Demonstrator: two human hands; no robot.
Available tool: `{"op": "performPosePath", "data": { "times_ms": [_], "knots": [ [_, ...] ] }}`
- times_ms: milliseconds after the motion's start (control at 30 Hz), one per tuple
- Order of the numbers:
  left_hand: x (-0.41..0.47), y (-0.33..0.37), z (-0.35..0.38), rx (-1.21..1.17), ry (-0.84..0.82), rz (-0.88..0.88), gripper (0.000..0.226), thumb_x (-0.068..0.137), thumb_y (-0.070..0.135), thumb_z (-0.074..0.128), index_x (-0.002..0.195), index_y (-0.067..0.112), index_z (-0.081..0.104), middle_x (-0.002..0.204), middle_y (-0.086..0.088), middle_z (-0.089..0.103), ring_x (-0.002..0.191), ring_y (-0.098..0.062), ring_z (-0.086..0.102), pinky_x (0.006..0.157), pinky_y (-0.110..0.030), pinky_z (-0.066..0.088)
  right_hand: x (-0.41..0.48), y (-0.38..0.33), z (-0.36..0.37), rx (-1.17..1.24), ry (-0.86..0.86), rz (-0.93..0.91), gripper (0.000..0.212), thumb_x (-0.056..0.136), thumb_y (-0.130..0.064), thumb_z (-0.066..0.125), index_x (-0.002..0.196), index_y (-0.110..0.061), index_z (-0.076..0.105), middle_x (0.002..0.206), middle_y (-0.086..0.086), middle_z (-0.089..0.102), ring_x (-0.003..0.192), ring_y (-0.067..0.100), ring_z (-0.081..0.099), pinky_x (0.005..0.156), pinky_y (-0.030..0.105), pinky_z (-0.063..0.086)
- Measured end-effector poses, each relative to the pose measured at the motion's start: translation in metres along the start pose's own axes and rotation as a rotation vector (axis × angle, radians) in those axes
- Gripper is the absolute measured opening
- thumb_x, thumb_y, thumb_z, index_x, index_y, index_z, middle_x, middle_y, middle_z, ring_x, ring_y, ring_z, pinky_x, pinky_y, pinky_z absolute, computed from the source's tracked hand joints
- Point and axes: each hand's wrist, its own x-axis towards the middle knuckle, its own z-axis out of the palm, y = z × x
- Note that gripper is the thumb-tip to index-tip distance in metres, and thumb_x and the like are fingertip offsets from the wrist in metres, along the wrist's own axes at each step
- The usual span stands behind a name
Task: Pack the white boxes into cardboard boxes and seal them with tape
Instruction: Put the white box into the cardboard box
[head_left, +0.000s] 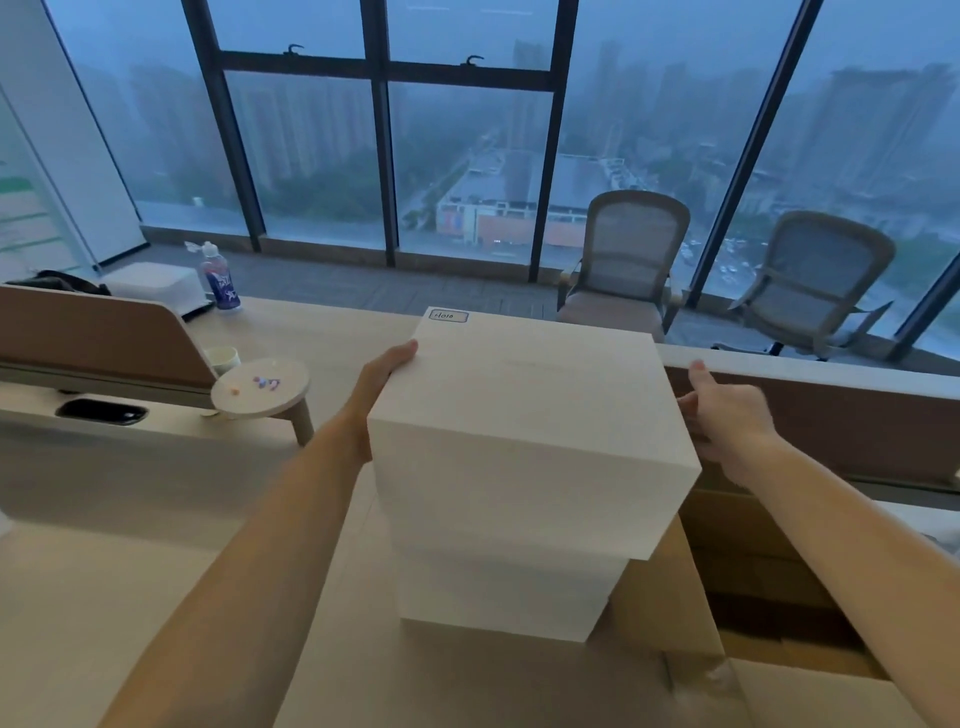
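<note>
Two white boxes are being handled as a stack: the upper white box (524, 410) is being steadied on the lower white box (498, 592), over brown cardboard (670, 613) at near right. The left hand (384, 384) is being pressed flat on its left side; the right hand (727, 421), fingers apart, is being held beside its right side, contact unclear. Packing and taping are being judged undone.

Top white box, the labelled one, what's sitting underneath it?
A second white box sits directly under the top white box, with a cardboard box showing at its right. The stack hides whatever is below the lower box.
</note>
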Motion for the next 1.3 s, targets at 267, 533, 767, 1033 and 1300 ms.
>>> {"op": "performPosePath", "data": {
  "times_ms": [267,533,767,1033,1300],
  "knots": [
    [-0.008,-0.019,0.007,-0.072,-0.051,0.045,0.047,0.097,0.046,0.043,0.116,0.010,0.067,0.101,-0.017,0.075,0.081,-0.031,0.073,0.081,-0.039,0.052,-0.012,0.008,0.006,0.389,-0.453,0.264,0.057,0.093,-0.064,0.040,0.126,-0.022,0.059,0.103,0.016,0.072,0.091,0.034,0.069,0.076,0.042,0.053],
    [-0.011,-0.042,0.069,-0.032,-0.096,0.072,0.053,0.092,0.044,0.050,0.128,0.007,0.064,0.114,-0.019,0.069,0.094,-0.035,0.068,0.081,-0.041,0.053,0.000,0.024,-0.065,0.380,-0.458,0.156,0.058,0.092,-0.065,0.040,0.126,-0.023,0.061,0.098,0.012,0.073,0.086,0.032,0.070,0.069,0.038,0.052],
    [0.009,-0.080,0.205,0.049,-0.147,0.083,0.039,0.096,0.035,0.045,0.121,0.011,0.063,0.095,-0.013,0.071,0.081,-0.028,0.069,0.072,-0.038,0.057,0.041,0.060,-0.193,0.443,-0.419,0.113,0.064,0.087,-0.069,0.043,0.127,-0.023,0.061,0.109,0.011,0.070,0.098,0.034,0.066,0.079,0.040,0.052],
    [0.036,-0.163,0.318,0.191,-0.025,-0.105,0.031,0.093,0.033,0.056,0.121,0.021,0.063,0.087,-0.005,0.078,0.076,-0.026,0.075,0.070,-0.036,0.058,0.092,0.130,-0.296,0.484,-0.404,0.185,0.046,0.096,-0.052,0.045,0.127,-0.022,0.060,0.116,0.012,0.071,0.099,0.033,0.070,0.087,0.045,0.049],
    [0.074,-0.243,0.327,0.293,0.034,-0.255,0.067,0.070,0.047,0.085,0.125,0.013,0.066,0.111,-0.007,0.076,0.101,-0.030,0.073,0.098,-0.049,0.053,0.127,0.201,-0.318,0.360,-0.341,0.340,0.039,0.100,-0.038,0.048,0.121,-0.007,0.062,0.107,0.012,0.074,0.093,0.029,0.072,0.078,0.041,0.053]
  ]
}}
